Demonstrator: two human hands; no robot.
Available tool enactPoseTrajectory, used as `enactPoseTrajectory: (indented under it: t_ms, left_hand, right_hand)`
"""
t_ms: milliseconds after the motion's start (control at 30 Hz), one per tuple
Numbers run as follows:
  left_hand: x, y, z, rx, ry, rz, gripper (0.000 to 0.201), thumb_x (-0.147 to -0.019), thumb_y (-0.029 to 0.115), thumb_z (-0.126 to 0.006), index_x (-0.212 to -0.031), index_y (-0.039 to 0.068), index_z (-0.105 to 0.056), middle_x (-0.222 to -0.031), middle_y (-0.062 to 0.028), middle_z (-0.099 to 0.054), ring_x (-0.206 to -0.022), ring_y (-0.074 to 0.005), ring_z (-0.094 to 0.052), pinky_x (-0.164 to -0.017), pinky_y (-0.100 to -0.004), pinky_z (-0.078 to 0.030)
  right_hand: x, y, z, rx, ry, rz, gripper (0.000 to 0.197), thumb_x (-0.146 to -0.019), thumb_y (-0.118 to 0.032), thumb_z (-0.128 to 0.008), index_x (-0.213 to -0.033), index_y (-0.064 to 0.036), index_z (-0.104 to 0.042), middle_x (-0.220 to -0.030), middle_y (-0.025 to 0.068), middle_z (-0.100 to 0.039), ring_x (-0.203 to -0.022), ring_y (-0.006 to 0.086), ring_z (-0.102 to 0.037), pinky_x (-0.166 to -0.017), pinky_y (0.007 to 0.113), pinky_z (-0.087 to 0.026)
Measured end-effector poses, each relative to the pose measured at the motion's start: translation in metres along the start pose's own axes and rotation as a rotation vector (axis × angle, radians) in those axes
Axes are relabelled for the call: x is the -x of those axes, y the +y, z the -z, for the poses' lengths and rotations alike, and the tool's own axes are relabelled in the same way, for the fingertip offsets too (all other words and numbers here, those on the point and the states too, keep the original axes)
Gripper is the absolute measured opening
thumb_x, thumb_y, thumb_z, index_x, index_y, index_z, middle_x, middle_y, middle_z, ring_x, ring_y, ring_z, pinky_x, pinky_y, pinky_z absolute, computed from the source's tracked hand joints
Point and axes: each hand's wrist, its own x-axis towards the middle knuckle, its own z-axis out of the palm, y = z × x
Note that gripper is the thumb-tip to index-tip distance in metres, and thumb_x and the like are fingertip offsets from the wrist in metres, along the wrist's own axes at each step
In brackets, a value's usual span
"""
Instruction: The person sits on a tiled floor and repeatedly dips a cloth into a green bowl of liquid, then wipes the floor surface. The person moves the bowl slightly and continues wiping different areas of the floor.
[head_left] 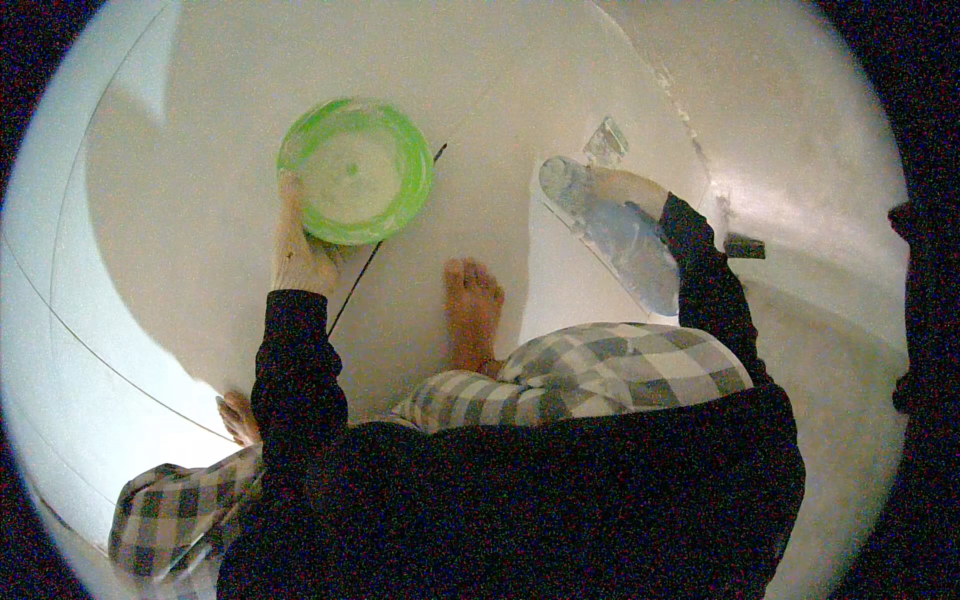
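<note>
My left hand [305, 250] holds a round green bowl [408, 200] by its near left rim, with the thumb up along the side; the other fingers are mostly hidden underneath. The bowl's pale middle and rim are smeared with whitish material. On the right, my right hand [635, 187] is closed at the far end of a long, flat blue-grey tool [625, 245]. That tool has one rounded end, a straight edge along its left side and whitish smears; its exact kind is unclear. My right fingertips are hidden.
My bare foot [473, 305] stands on the pale floor between the hands; my other foot [238, 417] is at lower left. A small diamond-shaped patch [606, 141] lies beyond the tool. A dark rectangular piece [745, 247] is by the right-hand surface [820, 150]. A dark line crosses beneath the bowl.
</note>
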Motion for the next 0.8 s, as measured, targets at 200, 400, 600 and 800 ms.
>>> enactPoseTrajectory:
  t_ms: [200,400,600,800]
  left_hand:
    - [-0.006,-0.004,0.004,0.083,0.01,0.045,0.063,-0.096,0.053,-0.05,-0.144,0.014,-0.038,-0.137,-0.0102,-0.051,-0.121,-0.0266,-0.054,-0.089,-0.0452,-0.054]
    - [0.002,-0.001,-0.003,-0.056,0.087,0.037,0.064,-0.095,0.055,-0.049,-0.144,0.014,-0.039,-0.138,-0.0104,-0.05,-0.12,-0.0268,-0.055,-0.085,-0.0434,-0.054]
    - [0.006,0.008,-0.016,-0.056,0.152,0.078,0.065,-0.095,0.057,-0.048,-0.143,0.014,-0.04,-0.136,-0.0108,-0.051,-0.118,-0.0275,-0.057,-0.086,-0.044,-0.054]
    - [0.01,-0.002,-0.004,-0.089,-0.045,-0.138,0.06,-0.094,0.048,-0.049,-0.141,0.012,-0.039,-0.135,-0.0104,-0.052,-0.118,-0.0271,-0.056,-0.092,-0.0425,-0.053]
  right_hand:
    - [-0.008,0.025,-0.043,0.747,0.253,0.055,0.048,-0.092,-0.03,-0.053,-0.137,-0.0145,-0.052,-0.135,0.0127,-0.056,-0.104,0.0288,-0.064,-0.087,0.04,-0.053]
    - [-0.037,0.019,-0.104,1.05,0.421,-0.203,0.059,-0.09,-0.03,-0.046,-0.146,-0.0164,-0.036,-0.15,0.015,-0.037,-0.12,0.0367,-0.055,-0.101,0.042,-0.045]
    - [-0.001,-0.011,-0.111,1.303,0.067,-0.377,0.056,-0.088,-0.026,-0.05,-0.142,-0.0217,-0.042,-0.142,0.0104,-0.046,-0.102,0.038,-0.063,-0.093,0.047,-0.051]
    - [-0.033,-0.064,-0.063,1.638,0.065,0.004,0.047,-0.087,-0.029,-0.052,-0.133,-0.0244,-0.049,-0.126,0.0083,-0.057,-0.087,0.0397,-0.067,-0.08,0.05,-0.055]
